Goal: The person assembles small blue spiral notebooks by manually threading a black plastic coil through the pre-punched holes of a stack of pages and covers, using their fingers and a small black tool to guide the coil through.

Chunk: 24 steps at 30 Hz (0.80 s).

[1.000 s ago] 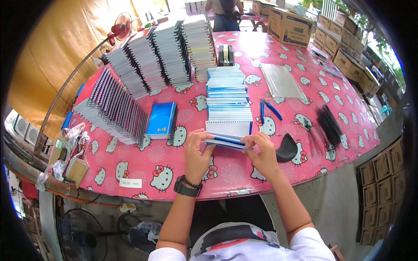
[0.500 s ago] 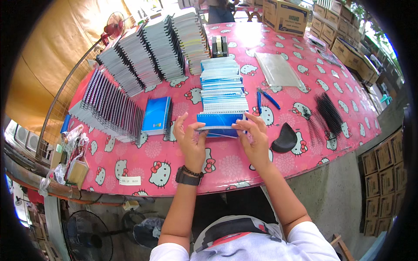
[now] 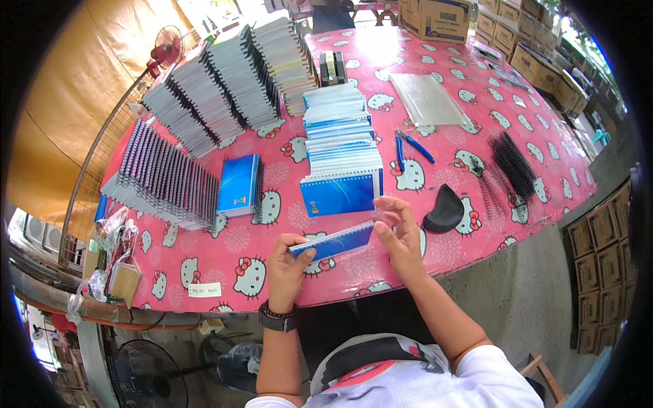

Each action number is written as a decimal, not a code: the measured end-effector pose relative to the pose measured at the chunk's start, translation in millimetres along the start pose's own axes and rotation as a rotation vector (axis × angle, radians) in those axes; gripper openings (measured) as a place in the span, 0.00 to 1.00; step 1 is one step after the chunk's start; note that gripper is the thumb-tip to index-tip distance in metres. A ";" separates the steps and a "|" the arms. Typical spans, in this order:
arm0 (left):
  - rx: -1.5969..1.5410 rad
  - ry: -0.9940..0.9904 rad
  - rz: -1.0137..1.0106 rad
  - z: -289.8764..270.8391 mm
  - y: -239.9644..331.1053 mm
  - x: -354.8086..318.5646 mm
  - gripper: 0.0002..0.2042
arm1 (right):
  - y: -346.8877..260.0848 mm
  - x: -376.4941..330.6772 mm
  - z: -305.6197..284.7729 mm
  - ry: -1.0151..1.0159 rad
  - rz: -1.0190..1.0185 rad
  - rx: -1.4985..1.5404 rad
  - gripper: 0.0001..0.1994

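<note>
A thin blue-covered notebook point(image 3: 337, 243) is tilted above the near part of the table. My left hand point(image 3: 288, 262) grips its left end, thumb on the cover and fingers behind. By its right end is my right hand point(image 3: 400, 238), with thumb and fingertips curled but apart; whether it touches the edge is hard to tell. Just beyond stands a long row of blue and white notebooks point(image 3: 340, 153), whose front one shows a blue cover with punched holes along the top. To the left lies a small stack of blue notebooks point(image 3: 238, 185) with black coils at its right side.
Coil-bound books point(image 3: 166, 177) and tall book stacks point(image 3: 224, 88) fill the left. On the right are blue-handled pliers point(image 3: 415, 147), a black curved piece point(image 3: 445, 209), black coils point(image 3: 511, 166) and clear plastic sheets point(image 3: 428, 100). A tape dispenser point(image 3: 332, 69) stands behind.
The notebook has come off the front of the row and toward me, tilting with its right end higher. My left hand moved nearer with it; my right hand loosened from its right end.
</note>
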<state>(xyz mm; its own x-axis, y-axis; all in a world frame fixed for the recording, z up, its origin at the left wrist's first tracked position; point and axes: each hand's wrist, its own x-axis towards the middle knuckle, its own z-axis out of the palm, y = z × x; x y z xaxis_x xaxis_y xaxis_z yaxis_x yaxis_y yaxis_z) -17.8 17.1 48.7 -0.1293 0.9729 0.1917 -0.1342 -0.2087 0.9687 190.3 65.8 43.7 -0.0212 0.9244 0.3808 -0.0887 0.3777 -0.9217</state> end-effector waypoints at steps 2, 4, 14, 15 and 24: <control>-0.029 -0.019 -0.052 7.8 0.1 -8.1 0.10 | -16.3 -8.3 13.1 -0.125 0.178 0.308 0.19; -0.065 0.053 -0.077 16.2 -2.8 -17.0 0.11 | -6.7 -15.1 21.3 -0.114 0.159 0.167 0.18; 0.133 0.269 -0.082 29.7 -7.7 -28.1 0.08 | -10.5 -22.8 30.9 -0.071 0.171 0.094 0.17; 0.113 0.291 -0.093 33.0 -2.8 -27.8 0.10 | -5.6 -21.2 30.7 -0.057 0.146 0.082 0.17; 1.111 -0.009 0.638 47.7 3.6 -27.3 0.15 | -7.5 2.9 -24.5 -0.150 0.176 -0.043 0.09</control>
<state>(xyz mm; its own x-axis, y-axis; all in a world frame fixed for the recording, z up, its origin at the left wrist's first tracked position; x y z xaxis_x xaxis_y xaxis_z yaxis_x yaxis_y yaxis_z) 32.2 -5.5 54.5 0.1400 0.7334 0.6653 0.8380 -0.4457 0.3149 215.3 67.0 49.9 -0.1804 0.9592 0.2176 -0.0286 0.2160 -0.9760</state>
